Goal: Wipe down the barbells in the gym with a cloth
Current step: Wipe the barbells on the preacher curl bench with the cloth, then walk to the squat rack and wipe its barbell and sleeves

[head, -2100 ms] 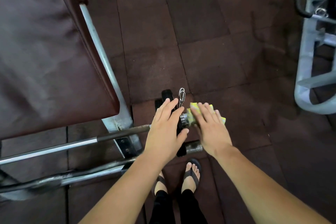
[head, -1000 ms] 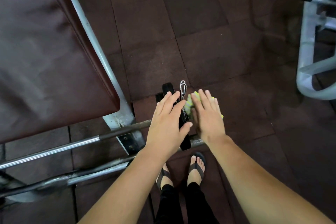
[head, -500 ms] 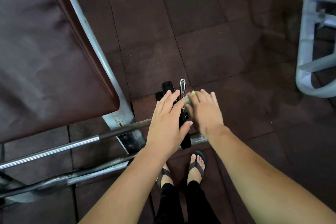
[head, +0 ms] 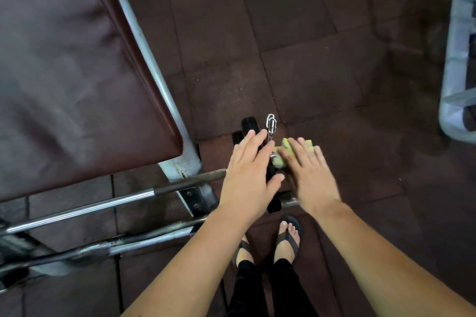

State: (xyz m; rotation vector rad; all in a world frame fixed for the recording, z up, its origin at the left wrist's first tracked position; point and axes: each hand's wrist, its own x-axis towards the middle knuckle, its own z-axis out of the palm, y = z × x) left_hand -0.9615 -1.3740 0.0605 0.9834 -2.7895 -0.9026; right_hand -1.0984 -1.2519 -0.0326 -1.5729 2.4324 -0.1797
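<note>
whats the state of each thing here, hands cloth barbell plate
left hand grip: fingers straight, flat on the black plate
right hand grip: fingers straight, pressing the cloth
cloth: bunched under the right fingers at the bar's end
black plate: upright, edge-on, on the barbell
barbell: lying level beside the bench frame

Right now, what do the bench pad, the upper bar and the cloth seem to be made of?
The bench pad is probably vinyl or faux leather: dark maroon, soft sheen, wrinkles. The upper bar looks like metal, likely chromed steel: bright and reflective, turning dull brown, perhaps rust or knurling, toward its end. The cloth is yellow-green fabric, possibly microfibre; it is too blurred to be sure.
</note>
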